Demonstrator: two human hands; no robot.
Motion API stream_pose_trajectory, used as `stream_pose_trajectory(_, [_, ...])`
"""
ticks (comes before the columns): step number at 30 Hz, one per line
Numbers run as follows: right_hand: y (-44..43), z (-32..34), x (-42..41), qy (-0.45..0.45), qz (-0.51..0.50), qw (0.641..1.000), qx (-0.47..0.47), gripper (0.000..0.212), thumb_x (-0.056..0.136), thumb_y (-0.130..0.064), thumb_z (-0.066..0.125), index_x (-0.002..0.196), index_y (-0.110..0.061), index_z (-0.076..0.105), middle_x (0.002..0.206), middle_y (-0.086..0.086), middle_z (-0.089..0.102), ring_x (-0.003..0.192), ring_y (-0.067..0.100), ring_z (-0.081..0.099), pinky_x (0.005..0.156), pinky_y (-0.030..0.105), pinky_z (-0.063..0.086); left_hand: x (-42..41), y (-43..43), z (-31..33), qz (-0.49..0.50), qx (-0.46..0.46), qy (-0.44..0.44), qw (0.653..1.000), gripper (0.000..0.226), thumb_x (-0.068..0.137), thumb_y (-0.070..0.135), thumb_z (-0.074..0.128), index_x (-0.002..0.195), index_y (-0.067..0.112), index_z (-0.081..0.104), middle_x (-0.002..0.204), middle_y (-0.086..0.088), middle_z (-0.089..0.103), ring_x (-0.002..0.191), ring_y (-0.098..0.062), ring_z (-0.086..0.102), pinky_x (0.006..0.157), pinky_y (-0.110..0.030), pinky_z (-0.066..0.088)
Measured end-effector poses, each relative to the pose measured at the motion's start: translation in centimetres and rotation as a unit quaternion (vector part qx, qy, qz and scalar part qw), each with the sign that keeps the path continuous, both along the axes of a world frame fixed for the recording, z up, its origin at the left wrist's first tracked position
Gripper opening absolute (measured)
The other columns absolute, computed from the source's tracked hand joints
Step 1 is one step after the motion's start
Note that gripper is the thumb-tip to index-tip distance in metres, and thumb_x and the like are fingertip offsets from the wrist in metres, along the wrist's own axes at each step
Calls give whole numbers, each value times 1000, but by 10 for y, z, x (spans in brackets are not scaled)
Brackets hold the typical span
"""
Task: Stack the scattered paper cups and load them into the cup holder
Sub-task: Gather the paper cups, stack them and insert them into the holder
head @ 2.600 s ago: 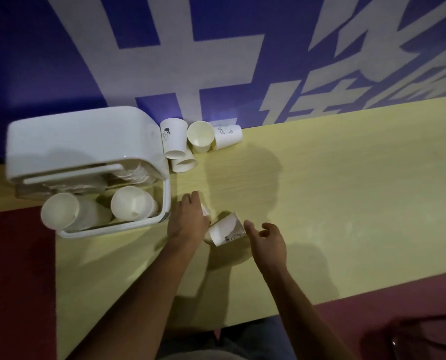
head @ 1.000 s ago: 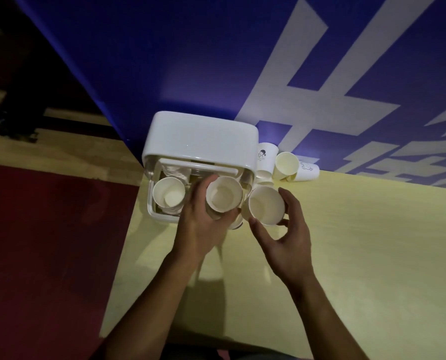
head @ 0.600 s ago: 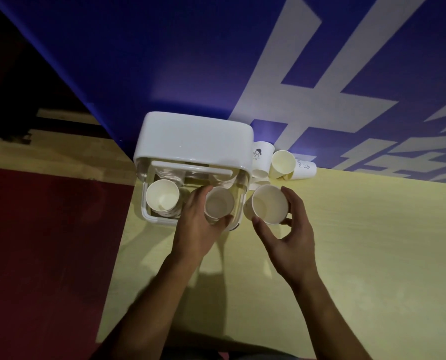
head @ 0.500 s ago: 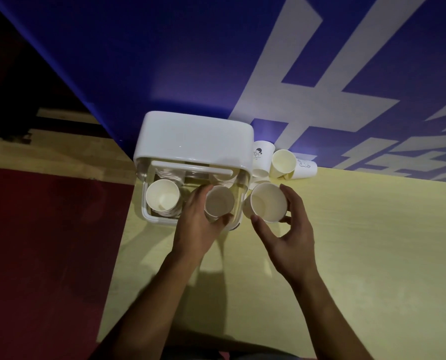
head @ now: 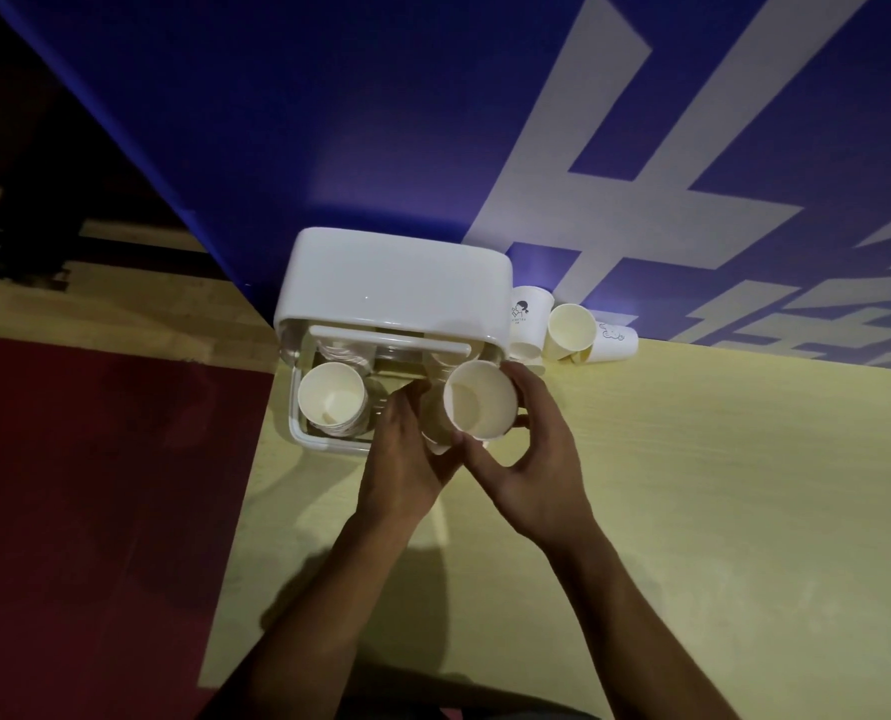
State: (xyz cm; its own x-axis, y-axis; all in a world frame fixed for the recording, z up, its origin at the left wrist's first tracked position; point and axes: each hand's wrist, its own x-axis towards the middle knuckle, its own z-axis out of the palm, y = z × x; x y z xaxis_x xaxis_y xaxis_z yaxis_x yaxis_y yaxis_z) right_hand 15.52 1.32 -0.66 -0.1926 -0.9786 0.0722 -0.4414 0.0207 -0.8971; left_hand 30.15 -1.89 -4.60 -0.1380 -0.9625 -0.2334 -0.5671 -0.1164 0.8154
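**Thin paper cup poised over the holder's right slot**

Your right hand [head: 531,475] held a paper cup [head: 480,402], thumb and fingers clamped round its wall. Its mouth was tipped toward the camera, just above the right slot of the white cup holder [head: 396,298]. Your left hand [head: 407,459] was curled round a lower cup [head: 434,431] at that slot, just beneath the held one. The left slot carried a nested stack [head: 330,400]. Several loose cups [head: 570,330] lay against the blue wall beside the holder, at the far edge of the tabletop [head: 693,485].

These cups looked very light and thin-walled, so a hard squeeze would likely dent them. The safest hold was probably a soft one round the wall below the rolled rim. Nested cups tend to bind, so bracing the lower one made sense.

The held cup covered the slot, so you could not see how many cups sat beneath or whether they were seated. Your left fingertips were hidden behind it. The holder's hood masked its back. In the dim light, the count of loose cups was uncertain.
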Motion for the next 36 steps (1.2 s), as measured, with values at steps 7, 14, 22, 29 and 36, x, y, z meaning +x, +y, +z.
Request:
stream_pose_trajectory(7, [-10, -31, 7, 62, 46, 996, 39, 63, 84, -34, 82, 139, -22, 54, 139, -12, 57, 130, 7, 53, 103, 32, 49, 16, 4, -9, -9, 54, 41, 998, 90, 65, 49, 82, 143, 42, 38, 134, 18, 58, 120, -6, 60, 97, -40, 55])
stream_pose_trajectory(14, [-8, -49, 14, 53, 25, 997, 59, 63, 87, -37, 79, 139, -25, 47, 134, -14, 58, 124, 8, 57, 96, 31, 51, 21, 9, -14, -28, 51, 57, 997, 89, 77, 27, 85, 149, 44, 35, 142, 17, 56, 126, -6, 58, 103, -39, 53])
stream_pose_trajectory(22, [-9, -56, 10, 71, 36, 991, 105, 62, 87, -60, 69, 137, -30, 51, 129, -17, 60, 118, 5, 59, 93, 38, 53, 23, 12, -18, -20, 50, 60, 997, 85, 80, 31, 82, 149, 44, 34, 141, 20, 55, 125, -5, 58, 101, -38, 53])
stream_pose_trajectory(29, [-10, -57, 7, 143, 40, 980, 135, 79, 89, -68, 61, 152, -24, 42, 145, -10, 56, 131, 10, 53, 101, 35, 51, 25, 12, -16, -28, 56, 26, 998, 87, 84, 26, 80, 152, 44, 29, 144, 18, 53, 126, 2, 55, 100, -28, 51])
stream_pose_trajectory(36, [24, -55, -37, 123, -83, 979, 137, 36, 103, -44, 52, 126, -20, 65, 120, -8, 69, 102, 10, 65, 83, 36, 56, -19, 31, 32, 21, -129, -50, 990, 48, 91, 18, 66, 137, 19, 53, 131, -3, 58, 117, -16, 57, 90, -22, 47])
